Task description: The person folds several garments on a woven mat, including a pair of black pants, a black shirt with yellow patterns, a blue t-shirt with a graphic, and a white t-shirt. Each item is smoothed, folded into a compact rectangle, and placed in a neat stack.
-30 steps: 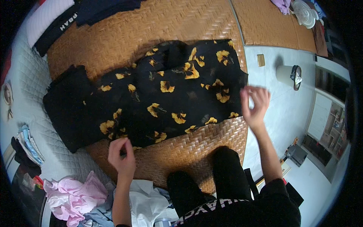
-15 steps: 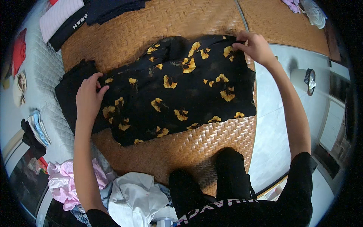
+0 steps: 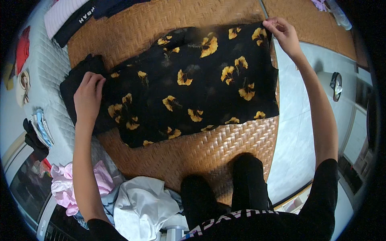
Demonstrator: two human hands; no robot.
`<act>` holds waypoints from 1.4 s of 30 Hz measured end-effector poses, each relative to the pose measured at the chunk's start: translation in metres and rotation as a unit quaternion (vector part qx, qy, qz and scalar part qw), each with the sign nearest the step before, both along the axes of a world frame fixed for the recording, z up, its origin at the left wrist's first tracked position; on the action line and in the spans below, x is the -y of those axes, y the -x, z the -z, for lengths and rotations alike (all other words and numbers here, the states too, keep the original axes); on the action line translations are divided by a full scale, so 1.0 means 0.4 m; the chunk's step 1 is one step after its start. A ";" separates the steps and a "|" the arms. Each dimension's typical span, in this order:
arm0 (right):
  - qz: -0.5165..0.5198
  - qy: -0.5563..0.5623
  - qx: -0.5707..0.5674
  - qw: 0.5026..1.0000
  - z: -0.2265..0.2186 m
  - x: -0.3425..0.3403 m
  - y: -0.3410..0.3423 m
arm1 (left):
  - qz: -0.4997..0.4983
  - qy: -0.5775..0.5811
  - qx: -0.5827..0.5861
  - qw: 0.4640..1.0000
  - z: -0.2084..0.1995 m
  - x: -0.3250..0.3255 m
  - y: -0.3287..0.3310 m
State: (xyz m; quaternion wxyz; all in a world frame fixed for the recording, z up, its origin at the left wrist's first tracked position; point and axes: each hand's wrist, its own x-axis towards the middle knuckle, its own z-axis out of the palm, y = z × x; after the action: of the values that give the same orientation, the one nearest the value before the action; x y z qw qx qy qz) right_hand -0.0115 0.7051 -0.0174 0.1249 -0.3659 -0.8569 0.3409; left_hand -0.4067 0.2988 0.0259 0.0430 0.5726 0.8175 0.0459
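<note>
A black garment (image 3: 157,86) printed with yellow fan-shaped leaves lies spread on a woven mat (image 3: 241,140), its left end meeting a plain black cloth (image 3: 89,62). The right hand (image 3: 283,34) pinches its upper right corner between thumb and fingers. The left hand (image 3: 87,96) is over its left end, fingers bent toward the thumb; I cannot tell whether any fabric is caught between them.

The mat is brown, glossy in its lower right, with a quilted pale cover (image 3: 52,96) along its left side. Folded clothes (image 3: 66,18) lie at the upper left; a pink garment (image 3: 62,182) and a white garment (image 3: 140,207) are heaped at the lower left. Past the mat's right edge is a pale tiled floor (image 3: 293,132) with a black-rimmed bin (image 3: 334,82).

Compared with half a second ago, the right hand has drawn the corner farther up and outward, so the garment's right part spreads wider, and the left hand's fingers have come closer to its thumb
</note>
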 end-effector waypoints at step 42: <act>-0.195 -0.239 0.090 0.947 0.001 0.337 0.199 | -0.009 -0.093 0.035 0.995 0.214 -0.167 -0.203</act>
State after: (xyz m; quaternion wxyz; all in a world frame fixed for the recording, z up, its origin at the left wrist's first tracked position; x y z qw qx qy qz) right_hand -0.0910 0.5704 -0.0177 0.0617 -0.1800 -0.9757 0.1090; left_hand -0.3255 0.3654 -0.0598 0.0180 0.5648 0.8127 0.1423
